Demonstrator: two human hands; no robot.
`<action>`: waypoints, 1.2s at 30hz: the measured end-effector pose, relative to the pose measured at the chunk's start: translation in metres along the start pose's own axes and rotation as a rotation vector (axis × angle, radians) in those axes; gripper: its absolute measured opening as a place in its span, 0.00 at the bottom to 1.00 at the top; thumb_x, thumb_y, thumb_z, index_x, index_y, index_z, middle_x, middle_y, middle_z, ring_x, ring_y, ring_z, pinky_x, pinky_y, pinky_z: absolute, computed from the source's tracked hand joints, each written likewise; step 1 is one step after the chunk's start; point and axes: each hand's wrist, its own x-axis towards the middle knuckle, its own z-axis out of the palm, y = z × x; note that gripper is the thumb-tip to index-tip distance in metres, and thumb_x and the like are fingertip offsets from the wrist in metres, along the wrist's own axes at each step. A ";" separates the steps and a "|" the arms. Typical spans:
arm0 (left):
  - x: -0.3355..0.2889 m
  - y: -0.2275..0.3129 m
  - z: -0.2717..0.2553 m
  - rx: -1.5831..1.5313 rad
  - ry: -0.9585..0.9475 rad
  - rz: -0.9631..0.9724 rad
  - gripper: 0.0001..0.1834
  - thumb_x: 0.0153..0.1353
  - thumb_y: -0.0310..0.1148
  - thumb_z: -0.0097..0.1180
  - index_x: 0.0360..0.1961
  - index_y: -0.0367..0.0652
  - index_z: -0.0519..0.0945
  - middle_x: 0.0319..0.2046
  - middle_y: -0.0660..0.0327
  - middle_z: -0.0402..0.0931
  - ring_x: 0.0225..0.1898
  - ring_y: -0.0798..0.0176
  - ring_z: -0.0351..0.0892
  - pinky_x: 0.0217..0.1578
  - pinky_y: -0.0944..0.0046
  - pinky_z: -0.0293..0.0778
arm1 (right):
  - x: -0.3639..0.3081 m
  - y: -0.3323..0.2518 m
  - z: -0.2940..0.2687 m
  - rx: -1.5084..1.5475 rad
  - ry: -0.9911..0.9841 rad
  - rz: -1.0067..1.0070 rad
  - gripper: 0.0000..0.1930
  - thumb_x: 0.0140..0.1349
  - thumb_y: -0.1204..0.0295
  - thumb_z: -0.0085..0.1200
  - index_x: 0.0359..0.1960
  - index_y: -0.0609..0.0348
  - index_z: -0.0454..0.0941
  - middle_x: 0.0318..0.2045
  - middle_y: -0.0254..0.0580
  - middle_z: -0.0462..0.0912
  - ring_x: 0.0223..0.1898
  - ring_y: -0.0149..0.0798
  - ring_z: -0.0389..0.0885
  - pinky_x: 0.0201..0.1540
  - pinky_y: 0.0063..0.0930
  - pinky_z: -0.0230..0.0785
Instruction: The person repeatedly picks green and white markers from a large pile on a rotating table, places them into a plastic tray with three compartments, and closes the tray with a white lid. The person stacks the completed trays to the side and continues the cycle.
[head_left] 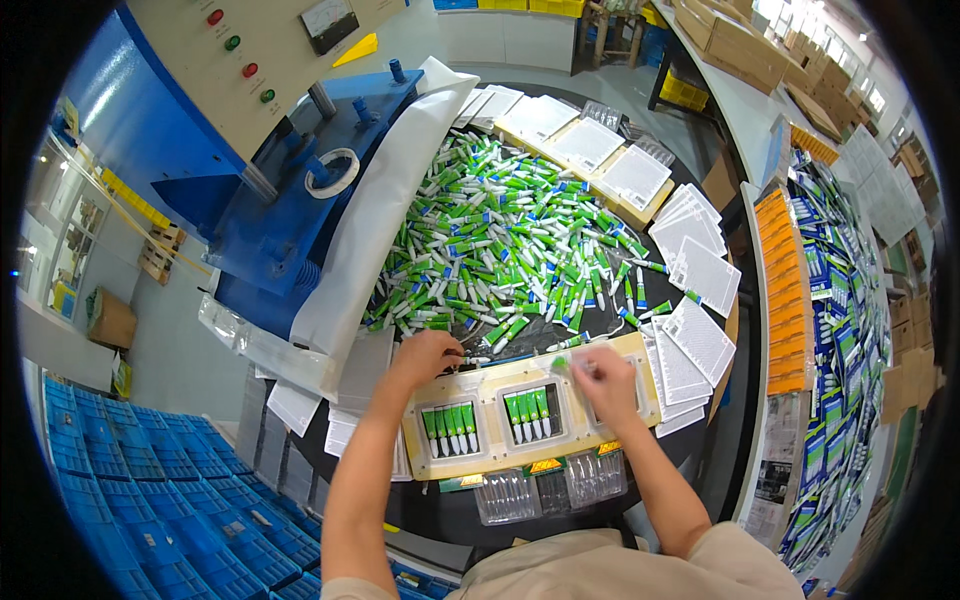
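A cream tray [455,385] with window-like compartments lies in front of me. Small green and white tubes [450,430] stand side by side in its left compartment, and similar tubes [527,415] fill much of the middle one. My right hand [608,385], smeared by motion, is over the right compartment and partly hides it; a small green-tipped tube [562,364] shows at its fingertips. My left hand [428,357] is at the tray's far left edge, fingers curled together beside loose tubes; what they hold, if anything, is hidden. Beyond lies a large heap of tubes [500,240].
A blue press machine [270,220] stands at the left behind a white sheet [375,230]. Printed cards [690,350] fan along the round black table's right side. Clear plastic blisters [510,497] lie at the tray's near edge. Blue crates [150,470] stand lower left; packed cards [835,350] fill the right.
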 end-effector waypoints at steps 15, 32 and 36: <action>0.055 0.010 -0.007 0.349 -0.343 0.260 0.13 0.48 0.26 0.73 0.37 0.45 0.87 0.39 0.58 0.86 0.43 0.52 0.85 0.42 0.53 0.80 | -0.086 -0.013 0.030 -0.353 0.101 -0.464 0.11 0.54 0.72 0.66 0.38 0.60 0.82 0.39 0.41 0.82 0.41 0.44 0.79 0.39 0.38 0.72; -0.057 0.176 0.082 -1.409 0.328 -0.252 0.17 0.76 0.38 0.53 0.51 0.34 0.83 0.42 0.58 0.84 0.34 0.65 0.83 0.33 0.67 0.81 | 0.076 0.086 -0.069 -0.297 0.068 0.114 0.14 0.56 0.62 0.68 0.39 0.58 0.88 0.28 0.49 0.87 0.33 0.52 0.85 0.38 0.45 0.77; -0.057 0.194 0.111 -1.548 0.480 -0.471 0.13 0.70 0.32 0.61 0.49 0.34 0.85 0.42 0.57 0.84 0.34 0.66 0.84 0.37 0.67 0.81 | 0.001 0.049 -0.077 -0.239 -0.048 -0.230 0.10 0.63 0.70 0.63 0.44 0.57 0.85 0.33 0.45 0.76 0.35 0.49 0.80 0.36 0.40 0.74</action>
